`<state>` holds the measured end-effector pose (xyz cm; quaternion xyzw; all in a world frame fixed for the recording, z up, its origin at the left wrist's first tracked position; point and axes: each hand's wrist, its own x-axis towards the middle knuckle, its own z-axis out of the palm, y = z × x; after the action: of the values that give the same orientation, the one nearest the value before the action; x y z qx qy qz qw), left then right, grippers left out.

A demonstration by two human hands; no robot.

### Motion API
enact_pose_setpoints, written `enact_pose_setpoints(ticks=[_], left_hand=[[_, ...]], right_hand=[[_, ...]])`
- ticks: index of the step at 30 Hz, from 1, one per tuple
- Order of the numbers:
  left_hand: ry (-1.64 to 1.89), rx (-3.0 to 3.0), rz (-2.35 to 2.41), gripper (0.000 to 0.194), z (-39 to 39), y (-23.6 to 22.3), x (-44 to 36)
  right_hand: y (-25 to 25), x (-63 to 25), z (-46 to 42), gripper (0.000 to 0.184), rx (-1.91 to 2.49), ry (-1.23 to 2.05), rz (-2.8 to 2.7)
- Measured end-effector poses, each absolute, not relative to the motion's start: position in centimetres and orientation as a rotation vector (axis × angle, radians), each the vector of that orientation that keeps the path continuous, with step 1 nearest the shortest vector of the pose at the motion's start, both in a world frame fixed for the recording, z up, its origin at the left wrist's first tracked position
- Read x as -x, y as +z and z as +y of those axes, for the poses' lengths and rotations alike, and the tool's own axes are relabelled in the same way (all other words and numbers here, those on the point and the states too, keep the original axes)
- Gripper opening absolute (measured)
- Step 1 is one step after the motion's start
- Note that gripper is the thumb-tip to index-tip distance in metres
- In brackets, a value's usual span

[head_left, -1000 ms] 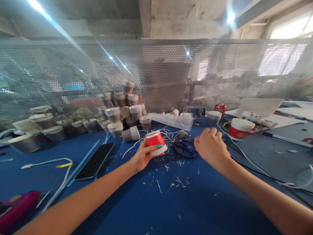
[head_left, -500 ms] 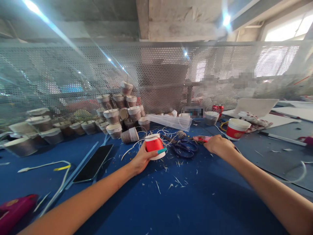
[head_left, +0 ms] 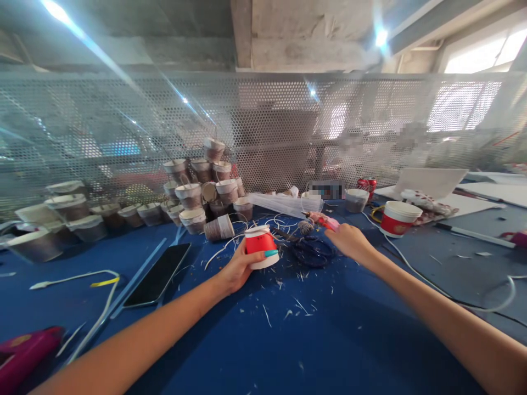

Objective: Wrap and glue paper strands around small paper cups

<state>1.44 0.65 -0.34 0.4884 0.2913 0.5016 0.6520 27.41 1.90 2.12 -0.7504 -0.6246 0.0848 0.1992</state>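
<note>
My left hand (head_left: 237,270) is wrapped round a red and white paper cup (head_left: 260,246), holding it upright just above the blue table, thumb across its front. Closed round a pink and red glue gun (head_left: 323,220), my right hand (head_left: 349,241) is a little to the right of the cup. The gun's dark tip points up and left, apart from the cup; its grip is hidden in my fingers. Dark blue-handled scissors (head_left: 313,251) lie between my hands, beside a small ball of twine (head_left: 305,226).
Brown and white cups (head_left: 191,197) are stacked at the back left. A phone (head_left: 158,274) and a purple glue gun (head_left: 31,354) lie on the left. Another red and white cup (head_left: 399,219) stands right, near a cord (head_left: 411,266). Scraps litter the blue table (head_left: 296,351).
My right hand has moved left with the glue gun, bringing it over the twine and scissors and closer to the cup. My left hand has hardly moved.
</note>
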Motion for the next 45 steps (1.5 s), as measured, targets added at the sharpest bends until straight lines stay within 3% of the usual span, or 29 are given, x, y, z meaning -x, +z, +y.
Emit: enact_pose_setpoints(ticks=[8,20,45], left_hand=[[1.120,-1.102,0.633,0.046,0.6,-0.3,-1.6],[1.085,-1.076,0.640,0.050,0.7,-0.3,-1.6],[1.087,-1.143,0.664,0.047,0.5,-0.3,-1.8]], right_hand=[[0.7,-25.5,1.6,0.029,1.773,0.365,-1.563],[1.2,-22.4,-1.4,0.026,1.359,0.053,-1.693],[0.2,-22.3,-1.3,0.020,1.295,-0.046,-1.720]])
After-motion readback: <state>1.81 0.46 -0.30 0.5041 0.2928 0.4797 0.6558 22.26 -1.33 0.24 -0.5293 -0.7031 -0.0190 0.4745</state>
